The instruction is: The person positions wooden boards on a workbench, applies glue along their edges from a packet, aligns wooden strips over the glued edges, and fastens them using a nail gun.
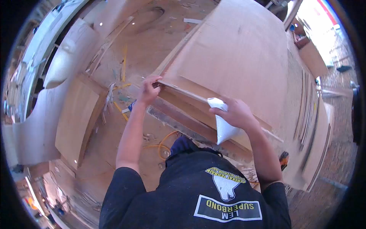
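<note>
My left hand (pixel 150 89) is closed around the left end of a thin wooden strip (pixel 183 91). The strip runs to the right along the near edge of a large wooden panel (pixel 236 53). In my right hand (pixel 239 113) is a soft white bag (pixel 225 128), gripped between thumb and fingers. The bag hangs over the strip and tapers to a point towards my body; its contents cannot be made out. Below the strip, more wooden boards (pixel 190 112) lie between my arms.
A curved wooden panel (pixel 78 118) stands at the left. Thin boards (pixel 307 110) are stacked at the right, and an orange and black tool (pixel 283 160) lies by my right elbow. An orange hose (pixel 162 147) and scraps lie on the floor.
</note>
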Demonstrator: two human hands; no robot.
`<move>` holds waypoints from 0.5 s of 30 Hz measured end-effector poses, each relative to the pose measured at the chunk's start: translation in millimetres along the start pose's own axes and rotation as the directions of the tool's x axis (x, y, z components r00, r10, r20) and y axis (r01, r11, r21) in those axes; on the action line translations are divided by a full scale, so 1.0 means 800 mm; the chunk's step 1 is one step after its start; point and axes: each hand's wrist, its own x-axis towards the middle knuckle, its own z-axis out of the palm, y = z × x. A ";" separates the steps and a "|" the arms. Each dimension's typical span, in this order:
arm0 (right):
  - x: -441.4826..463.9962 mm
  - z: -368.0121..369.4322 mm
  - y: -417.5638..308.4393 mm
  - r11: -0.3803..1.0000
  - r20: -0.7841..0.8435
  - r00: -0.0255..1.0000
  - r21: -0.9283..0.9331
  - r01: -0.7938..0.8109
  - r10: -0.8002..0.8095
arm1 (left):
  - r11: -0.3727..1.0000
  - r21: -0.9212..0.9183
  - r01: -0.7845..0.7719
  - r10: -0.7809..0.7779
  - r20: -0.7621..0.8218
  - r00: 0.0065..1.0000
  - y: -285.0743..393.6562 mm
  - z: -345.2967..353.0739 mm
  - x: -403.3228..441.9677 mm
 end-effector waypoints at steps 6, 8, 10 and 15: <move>0.080 0.007 -0.106 0.958 0.038 0.997 -0.276 0.074 -0.066 | 0.990 0.123 -0.063 0.066 -0.019 0.998 0.011 -0.002 -0.001; 0.099 0.013 -0.125 0.928 0.051 0.994 -0.358 0.105 -0.093 | 0.981 0.149 -0.127 0.133 -0.036 0.990 0.000 0.003 -0.003; 0.120 0.025 -0.142 0.887 0.045 0.987 -0.433 0.158 -0.154 | 0.984 0.131 -0.120 0.126 -0.038 0.991 -0.003 0.000 -0.004; 0.146 0.041 -0.174 0.844 0.046 0.984 -0.507 0.173 -0.174 | 0.993 0.076 -0.089 0.092 -0.030 0.995 -0.001 0.004 -0.004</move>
